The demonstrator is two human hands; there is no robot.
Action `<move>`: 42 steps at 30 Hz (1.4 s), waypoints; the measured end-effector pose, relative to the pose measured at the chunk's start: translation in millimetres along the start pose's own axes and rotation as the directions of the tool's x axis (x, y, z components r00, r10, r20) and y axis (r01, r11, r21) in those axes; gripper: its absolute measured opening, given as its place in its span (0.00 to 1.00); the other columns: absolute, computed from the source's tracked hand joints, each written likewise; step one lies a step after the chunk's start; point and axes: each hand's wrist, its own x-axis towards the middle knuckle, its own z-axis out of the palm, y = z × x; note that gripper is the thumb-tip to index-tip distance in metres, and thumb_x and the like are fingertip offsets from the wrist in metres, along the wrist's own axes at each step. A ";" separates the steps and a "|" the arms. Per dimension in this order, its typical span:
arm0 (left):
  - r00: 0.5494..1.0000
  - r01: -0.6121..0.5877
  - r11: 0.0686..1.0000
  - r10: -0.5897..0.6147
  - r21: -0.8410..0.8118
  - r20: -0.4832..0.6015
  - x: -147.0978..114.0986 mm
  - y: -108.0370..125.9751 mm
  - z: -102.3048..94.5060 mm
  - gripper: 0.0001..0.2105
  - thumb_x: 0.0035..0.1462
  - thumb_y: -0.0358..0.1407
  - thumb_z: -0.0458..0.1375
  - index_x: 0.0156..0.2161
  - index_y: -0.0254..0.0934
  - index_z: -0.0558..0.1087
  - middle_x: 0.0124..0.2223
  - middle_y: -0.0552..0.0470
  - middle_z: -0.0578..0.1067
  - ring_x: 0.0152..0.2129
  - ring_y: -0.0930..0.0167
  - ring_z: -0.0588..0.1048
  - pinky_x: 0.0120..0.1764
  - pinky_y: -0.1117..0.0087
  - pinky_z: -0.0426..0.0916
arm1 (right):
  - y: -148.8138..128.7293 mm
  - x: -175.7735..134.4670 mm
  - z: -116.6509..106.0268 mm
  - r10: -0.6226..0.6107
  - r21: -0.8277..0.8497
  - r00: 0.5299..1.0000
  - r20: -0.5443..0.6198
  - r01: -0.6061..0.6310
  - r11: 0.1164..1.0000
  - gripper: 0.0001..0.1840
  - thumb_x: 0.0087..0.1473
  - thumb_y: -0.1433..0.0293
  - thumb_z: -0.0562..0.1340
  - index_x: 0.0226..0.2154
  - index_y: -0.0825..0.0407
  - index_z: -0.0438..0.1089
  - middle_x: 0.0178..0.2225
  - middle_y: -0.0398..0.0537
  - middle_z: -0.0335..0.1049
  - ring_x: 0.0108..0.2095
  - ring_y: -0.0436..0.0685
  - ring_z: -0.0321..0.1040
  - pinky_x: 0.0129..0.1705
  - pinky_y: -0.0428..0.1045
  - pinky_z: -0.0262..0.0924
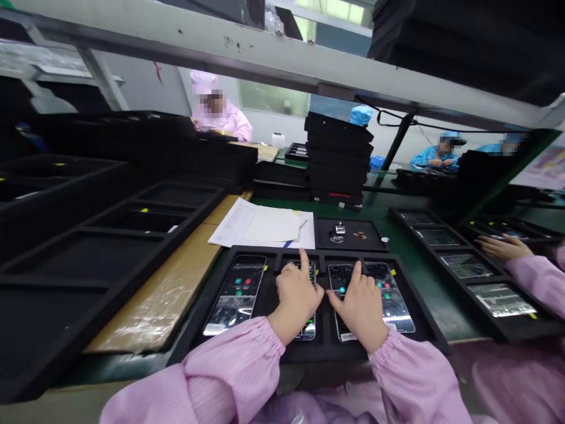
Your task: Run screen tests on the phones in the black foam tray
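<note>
- The green surface [435,294] runs beneath everything I'm watching.
- On my left a long black tray [83,253] slants beside the brown cardboard [176,306].
- Directly before me sits the black phone tray [322,352], with four phones lying side by side in it.
- Paper sheets [273,227] lie just beyond it, near a small black tray [324,232].
- The first phone [229,300] and fourth phone [395,300] are lit and uncovered; the second phone [309,330] and third phone [341,277], also lit, lie partly under my hands. I judge the middle pair is being worked on; which screens are finished, or what remains, I can't make out.
- My left hand [296,291] and right hand [362,300] are empty, index fingers extended, thumbs spread, other fingers loosely bent; fingertip contact is unclear.
</note>
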 end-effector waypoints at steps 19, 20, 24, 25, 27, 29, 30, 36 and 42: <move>0.896 -0.117 0.856 -0.127 -0.504 -0.424 -50.2 -148.2 9.1 0.33 0.64 0.53 0.40 0.60 0.30 0.66 0.50 0.37 0.77 0.48 0.54 0.76 0.51 0.51 0.69 | 120.4 -21.5 19.9 0.011 0.341 0.972 -0.235 0.071 0.937 0.27 0.57 0.77 0.47 0.59 0.59 0.56 0.47 0.57 0.76 0.51 0.66 0.69 0.52 0.63 0.62; 0.888 -0.131 0.858 -0.121 -0.497 -0.443 -50.3 -154.1 14.1 0.32 0.64 0.52 0.40 0.58 0.30 0.69 0.51 0.37 0.77 0.49 0.53 0.75 0.53 0.50 0.69 | 113.9 -22.4 19.9 0.001 0.337 0.968 -0.250 0.086 0.938 0.27 0.56 0.77 0.48 0.59 0.58 0.56 0.47 0.57 0.76 0.51 0.66 0.69 0.52 0.64 0.62; 0.856 -0.191 0.870 -0.079 -0.455 -0.511 -48.6 -162.3 28.8 0.29 0.65 0.49 0.42 0.55 0.30 0.72 0.53 0.38 0.76 0.51 0.53 0.73 0.54 0.48 0.68 | 76.1 -27.0 12.6 -0.160 0.375 0.950 -0.267 0.256 0.891 0.29 0.56 0.79 0.48 0.60 0.54 0.55 0.49 0.53 0.75 0.55 0.64 0.66 0.57 0.65 0.59; 0.849 -0.205 0.874 -0.065 -0.440 -0.524 -48.3 -162.1 30.9 0.28 0.65 0.48 0.42 0.55 0.30 0.72 0.53 0.38 0.76 0.51 0.54 0.73 0.54 0.47 0.68 | 65.4 -28.1 10.3 -0.216 0.381 0.943 -0.251 0.302 0.874 0.28 0.56 0.79 0.48 0.59 0.54 0.55 0.49 0.53 0.75 0.56 0.64 0.66 0.58 0.65 0.58; 0.838 -0.236 0.884 -0.025 -0.403 -0.545 -48.3 -160.7 33.4 0.26 0.65 0.45 0.42 0.54 0.30 0.74 0.52 0.38 0.76 0.50 0.54 0.73 0.54 0.47 0.69 | 43.5 -29.0 5.8 -0.278 0.388 0.931 -0.235 0.352 0.852 0.27 0.55 0.80 0.47 0.58 0.55 0.55 0.47 0.53 0.76 0.55 0.63 0.67 0.59 0.67 0.57; 0.831 -0.254 0.898 0.013 -0.359 -0.555 -48.8 -159.0 34.1 0.24 0.66 0.42 0.42 0.53 0.31 0.75 0.52 0.38 0.76 0.50 0.55 0.74 0.53 0.47 0.70 | 20.8 -27.5 1.1 -0.302 0.415 0.923 -0.237 0.377 0.828 0.28 0.54 0.81 0.47 0.57 0.55 0.55 0.47 0.54 0.76 0.56 0.63 0.66 0.61 0.68 0.55; 0.831 -0.258 0.906 0.029 -0.337 -0.556 -49.1 -158.2 33.9 0.24 0.66 0.40 0.42 0.52 0.31 0.76 0.52 0.38 0.76 0.51 0.55 0.74 0.53 0.46 0.70 | 9.1 -25.8 -1.3 -0.335 0.437 0.913 -0.231 0.405 0.803 0.28 0.54 0.81 0.47 0.58 0.56 0.55 0.50 0.54 0.75 0.58 0.62 0.65 0.63 0.67 0.54; 0.849 -0.241 0.942 0.088 -0.235 -0.521 -50.5 -152.2 30.9 0.21 0.63 0.32 0.44 0.53 0.33 0.76 0.58 0.37 0.73 0.58 0.54 0.70 0.57 0.46 0.69 | -42.7 -16.1 -8.3 -0.524 0.472 0.844 -0.115 0.511 0.718 0.28 0.53 0.80 0.47 0.56 0.63 0.59 0.56 0.61 0.70 0.65 0.67 0.56 0.66 0.71 0.48; 0.905 -0.208 0.961 0.119 -0.181 -0.408 -49.2 -149.3 32.8 0.20 0.61 0.31 0.50 0.55 0.36 0.76 0.66 0.33 0.63 0.65 0.48 0.60 0.59 0.44 0.65 | -30.1 -27.1 -0.3 -0.401 0.486 0.886 -0.232 0.463 0.741 0.25 0.58 0.79 0.46 0.57 0.55 0.57 0.56 0.55 0.71 0.63 0.63 0.60 0.65 0.71 0.52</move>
